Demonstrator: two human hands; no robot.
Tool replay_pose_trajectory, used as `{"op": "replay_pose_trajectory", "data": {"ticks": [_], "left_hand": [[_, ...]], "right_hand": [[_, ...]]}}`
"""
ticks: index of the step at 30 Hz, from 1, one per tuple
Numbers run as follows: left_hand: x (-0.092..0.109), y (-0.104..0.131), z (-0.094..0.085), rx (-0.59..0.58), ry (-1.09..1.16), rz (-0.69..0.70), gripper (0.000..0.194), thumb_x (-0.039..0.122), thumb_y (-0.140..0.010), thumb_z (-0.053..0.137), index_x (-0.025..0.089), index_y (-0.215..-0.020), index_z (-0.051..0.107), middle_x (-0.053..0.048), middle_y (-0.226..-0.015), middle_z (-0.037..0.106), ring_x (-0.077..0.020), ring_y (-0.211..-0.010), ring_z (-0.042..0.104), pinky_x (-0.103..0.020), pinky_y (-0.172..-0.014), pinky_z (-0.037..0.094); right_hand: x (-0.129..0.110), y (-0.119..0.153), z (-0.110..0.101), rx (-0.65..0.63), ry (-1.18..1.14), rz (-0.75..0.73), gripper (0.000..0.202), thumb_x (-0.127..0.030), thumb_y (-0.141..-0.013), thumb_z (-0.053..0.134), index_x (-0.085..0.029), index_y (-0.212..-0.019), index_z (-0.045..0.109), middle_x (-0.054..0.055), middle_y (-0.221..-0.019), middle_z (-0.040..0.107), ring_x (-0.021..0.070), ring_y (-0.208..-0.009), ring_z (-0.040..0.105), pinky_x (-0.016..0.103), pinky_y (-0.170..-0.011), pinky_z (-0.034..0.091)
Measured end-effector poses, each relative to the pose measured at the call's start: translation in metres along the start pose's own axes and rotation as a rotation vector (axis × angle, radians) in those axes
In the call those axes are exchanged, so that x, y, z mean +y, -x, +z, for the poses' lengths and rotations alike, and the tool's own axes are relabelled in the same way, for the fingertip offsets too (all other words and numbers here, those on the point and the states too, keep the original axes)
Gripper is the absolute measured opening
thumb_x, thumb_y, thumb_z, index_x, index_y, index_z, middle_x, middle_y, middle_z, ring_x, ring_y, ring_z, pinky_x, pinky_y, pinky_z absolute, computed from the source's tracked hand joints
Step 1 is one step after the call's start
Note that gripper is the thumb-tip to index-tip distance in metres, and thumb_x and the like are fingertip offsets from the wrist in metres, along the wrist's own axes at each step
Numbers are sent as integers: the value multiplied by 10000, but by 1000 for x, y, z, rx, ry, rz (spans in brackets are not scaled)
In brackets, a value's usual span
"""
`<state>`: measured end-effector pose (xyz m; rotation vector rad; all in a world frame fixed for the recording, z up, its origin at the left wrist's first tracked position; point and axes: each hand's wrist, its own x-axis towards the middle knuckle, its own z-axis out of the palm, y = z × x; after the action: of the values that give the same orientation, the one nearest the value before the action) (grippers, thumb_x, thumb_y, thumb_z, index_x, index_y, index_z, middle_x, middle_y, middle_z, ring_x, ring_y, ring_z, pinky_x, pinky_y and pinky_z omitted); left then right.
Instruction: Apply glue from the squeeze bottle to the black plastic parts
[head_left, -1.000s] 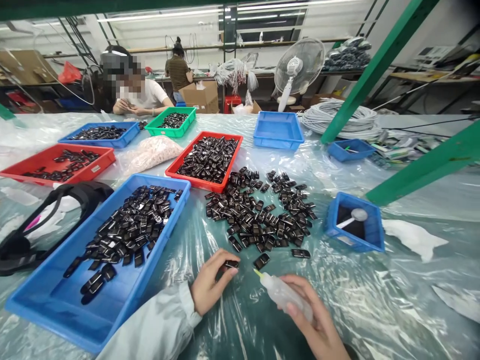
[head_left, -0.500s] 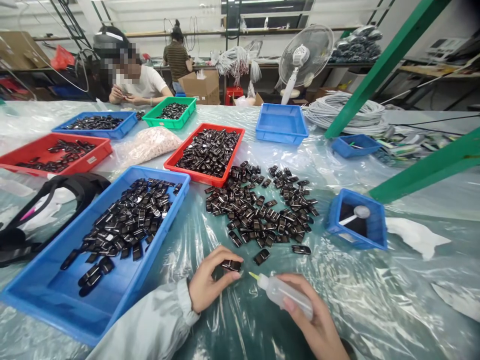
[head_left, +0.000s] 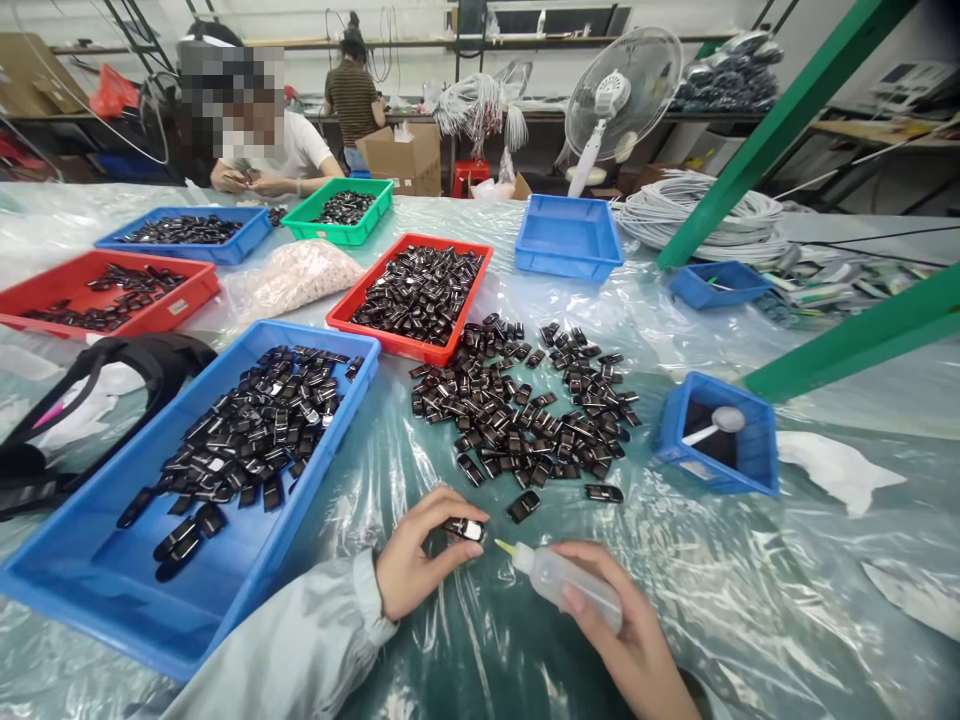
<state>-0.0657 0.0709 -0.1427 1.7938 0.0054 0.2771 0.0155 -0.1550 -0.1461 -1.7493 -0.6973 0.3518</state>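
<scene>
My left hand [head_left: 420, 560] pinches a small black glossy piece [head_left: 463, 529] between thumb and fingers; a white patch shows on its upper face. To its right, my right hand [head_left: 626, 625] is wrapped round a translucent squeeze bottle [head_left: 566, 583], whose yellowish tip points at the piece with a small gap between them. Beyond both hands lies a loose pile of similar black pieces [head_left: 525, 410] on the plastic-covered table. Many more fill the large blue tray [head_left: 300, 540] at left and the red tray [head_left: 448, 352] behind the pile.
A small blue bin [head_left: 720, 480] with a white spoon stands at right, beside green posts [head_left: 862, 340]. Farther back are another blue tray [head_left: 568, 262], a green tray [head_left: 337, 232], a bag of pale bits [head_left: 304, 280] and a fan [head_left: 611, 95]. A person sits across the table.
The piece in my left hand now shows a bright white patch on top. Both hands keep nearly the same places. The view has shifted slightly, and the seated person's head is lower.
</scene>
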Motion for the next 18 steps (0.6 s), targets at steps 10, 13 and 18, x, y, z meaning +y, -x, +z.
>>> {"op": "replay_pose_trajectory", "data": {"ticks": [10, 13, 18], "left_hand": [[3, 2, 2, -47, 6, 15, 214, 269, -851, 673, 238, -1063, 665, -34, -958, 570, -146, -908, 564, -253, -829, 439], [3, 4, 4, -40, 22, 21, 227, 255, -833, 693, 231, -1057, 672, -32, -949, 578, -141, -894, 568, -241, -815, 447], [4, 5, 6, -30, 39, 19, 232, 249, -813, 713, 217, -1041, 681, -39, -935, 588, -144, -868, 580, -242, -783, 468]], "right_hand": [[1, 2, -3, -30, 24, 20, 159, -385, -928, 550, -316, -1064, 596, -21, -992, 653, 128, -846, 633, 115, -721, 486], [-3, 0, -4, -52, -36, 57, 155, -396, -939, 528, -314, -1048, 601, -23, -959, 653, 127, -834, 632, 113, -714, 482], [-6, -4, -6, -56, -75, 97, 162, -415, -940, 520, -298, -1011, 609, -26, -900, 643, 118, -775, 617, 107, -680, 466]]}}
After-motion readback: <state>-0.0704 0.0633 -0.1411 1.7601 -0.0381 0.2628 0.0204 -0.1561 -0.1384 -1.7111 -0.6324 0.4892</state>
